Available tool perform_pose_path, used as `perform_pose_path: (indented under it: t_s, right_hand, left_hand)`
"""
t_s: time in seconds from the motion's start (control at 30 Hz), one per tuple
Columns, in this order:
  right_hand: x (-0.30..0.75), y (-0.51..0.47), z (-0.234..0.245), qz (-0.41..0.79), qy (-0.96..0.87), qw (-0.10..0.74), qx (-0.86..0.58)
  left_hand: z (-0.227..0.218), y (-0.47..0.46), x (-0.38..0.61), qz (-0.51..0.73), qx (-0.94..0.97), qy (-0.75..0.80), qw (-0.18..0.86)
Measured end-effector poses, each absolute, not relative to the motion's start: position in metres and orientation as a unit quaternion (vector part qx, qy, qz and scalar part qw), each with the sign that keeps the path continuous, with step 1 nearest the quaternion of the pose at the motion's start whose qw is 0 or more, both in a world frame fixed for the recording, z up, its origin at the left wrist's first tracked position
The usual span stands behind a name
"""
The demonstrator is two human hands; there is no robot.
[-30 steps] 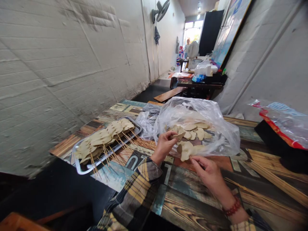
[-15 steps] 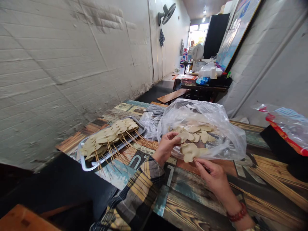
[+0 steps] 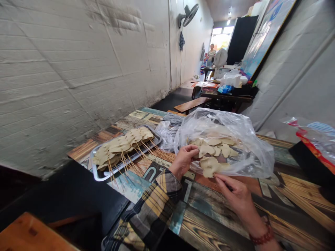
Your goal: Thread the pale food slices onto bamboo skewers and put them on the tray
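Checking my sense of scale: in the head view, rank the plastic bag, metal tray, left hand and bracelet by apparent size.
Largest to smallest:
plastic bag
metal tray
left hand
bracelet
The bracelet shows only partly, but is clearly smallest.

left sleeve [image 3: 153, 205]: yellow-grey plaid | right wrist: red bead bracelet [image 3: 261, 237], apparently

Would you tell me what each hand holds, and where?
Left hand pinches a slice by its edge; right hand pinches a lower slice at its bottom edge.
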State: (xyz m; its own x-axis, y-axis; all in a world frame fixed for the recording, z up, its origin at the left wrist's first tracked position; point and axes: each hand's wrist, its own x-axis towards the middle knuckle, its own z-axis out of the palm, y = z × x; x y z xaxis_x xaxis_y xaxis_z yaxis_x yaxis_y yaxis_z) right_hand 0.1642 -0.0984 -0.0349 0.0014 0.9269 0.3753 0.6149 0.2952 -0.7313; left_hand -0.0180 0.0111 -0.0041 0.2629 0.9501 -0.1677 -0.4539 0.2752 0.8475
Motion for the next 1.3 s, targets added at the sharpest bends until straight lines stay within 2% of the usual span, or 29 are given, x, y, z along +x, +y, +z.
perform_pose_path:
  t_s: [0.43,1.13,1.3]
  right_hand:
    - [0.164,-0.097,-0.035,0.193,-0.671,0.433,-0.570]
    - [0.157,-0.098,-0.031,0.227,-0.650,0.418,-0.593]
    - [0.157,-0.098,-0.032,0.226,-0.640,0.418,-0.604]
  left_hand:
    - [-0.003,0.008,-0.017,0.479,0.376,0.348,0.713]
    - [-0.006,0.010,-0.014,0.515,0.517,0.409,0.547]
    - [-0.002,0.008,-0.014,0.500,0.505,0.400,0.579]
